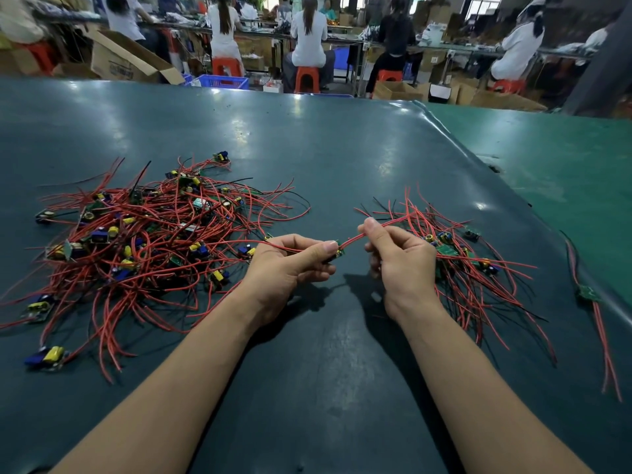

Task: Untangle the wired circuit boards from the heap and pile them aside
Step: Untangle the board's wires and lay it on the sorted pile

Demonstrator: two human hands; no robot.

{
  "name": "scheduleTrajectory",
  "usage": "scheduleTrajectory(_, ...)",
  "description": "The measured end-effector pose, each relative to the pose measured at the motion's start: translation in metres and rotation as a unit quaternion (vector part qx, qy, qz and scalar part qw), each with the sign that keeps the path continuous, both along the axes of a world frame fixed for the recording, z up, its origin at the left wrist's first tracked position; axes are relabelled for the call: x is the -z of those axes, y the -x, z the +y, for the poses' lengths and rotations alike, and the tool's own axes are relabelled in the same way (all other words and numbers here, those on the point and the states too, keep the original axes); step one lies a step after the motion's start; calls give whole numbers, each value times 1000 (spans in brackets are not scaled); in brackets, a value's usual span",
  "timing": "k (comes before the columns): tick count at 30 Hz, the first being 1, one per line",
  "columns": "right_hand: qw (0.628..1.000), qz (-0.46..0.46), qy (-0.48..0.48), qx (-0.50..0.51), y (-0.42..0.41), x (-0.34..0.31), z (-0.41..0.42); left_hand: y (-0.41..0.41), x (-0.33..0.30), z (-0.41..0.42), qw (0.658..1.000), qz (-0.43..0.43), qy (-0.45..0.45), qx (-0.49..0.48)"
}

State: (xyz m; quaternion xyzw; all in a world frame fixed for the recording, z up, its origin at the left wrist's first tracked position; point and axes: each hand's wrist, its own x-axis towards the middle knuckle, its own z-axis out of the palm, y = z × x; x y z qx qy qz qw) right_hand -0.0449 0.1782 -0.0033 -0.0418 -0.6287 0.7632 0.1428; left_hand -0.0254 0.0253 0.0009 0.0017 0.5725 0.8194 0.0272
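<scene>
While both forearms reach in from the near edge of the tabletop (325,159), the left hand (287,265) holds a small circuit board (339,252), its thumb and fingers pinching the board and the red leads that trail back toward the heap, and the right hand (400,258) pinches one red wire (354,239) running from that board, with thumb and forefinger pressed together on it and the other fingers curled; the board hangs just above the surface between the two hands, so I judge the step in hand to be drawing one unit free of its neighbours. Just beyond the right hand, toward the right edge, lies the sorted pile (458,254), a modest spread of boards with their wires fanned out. Near that edge itself one lone board (589,293) lies apart with its leads pointing toward the near side. On the left side, somewhat farther in, the heap (147,230) remains by far the larger mass, dense with red wire and yellow and blue parts. By that comparison the work looks well short of half done, with most boards left to be untangled
</scene>
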Motion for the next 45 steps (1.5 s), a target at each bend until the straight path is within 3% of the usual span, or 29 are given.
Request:
scheduleTrajectory(5,981,50,-175,65,3,5,3,0,1,-1,1000,-6,8,2)
scheduleTrajectory(8,971,75,-214,81,4,8,4,-1,1,-1,1000,-10,15,7)
scheduleTrajectory(10,975,71,-195,82,4,7,4,-2,0,-1,1000,-13,17,10)
scheduleTrajectory(15,996,36,-31,81,9,2,15,-4,-3,-4,1000,-19,14,20)
scheduleTrajectory(17,995,38,-28,86,10,0,21,-4,-3,-4,999,-20,14,24)
scheduleTrajectory(20,985,63,-122,107,9,1,25,-4,-4,-4,999,-22,12,29)
scheduleTrajectory(24,931,109,-299,177,6,4,23,-5,-4,-4,999,-22,19,38)
scheduleTrajectory(26,916,124,-325,197,5,4,20,-4,-4,-4,999,-24,9,35)
scheduleTrajectory(30,961,138,-194,140,1,-1,16,-2,-4,-6,999,-34,-25,10)
scheduleTrajectory(34,1000,-17,16,0,0,-10,13,0,-5,-7,997,-46,-64,-16)
scheduleTrajectory(36,993,-87,20,-80,-2,-12,11,1,-4,-7,996,-47,-73,-23)
scheduleTrajectory(39,976,-107,-5,-191,-9,-7,2,0,-3,-5,999,-30,-41,-8)
scheduleTrajectory(45,992,-64,-2,-104,-7,-8,0,-2,-4,-4,1000,-14,-12,23)
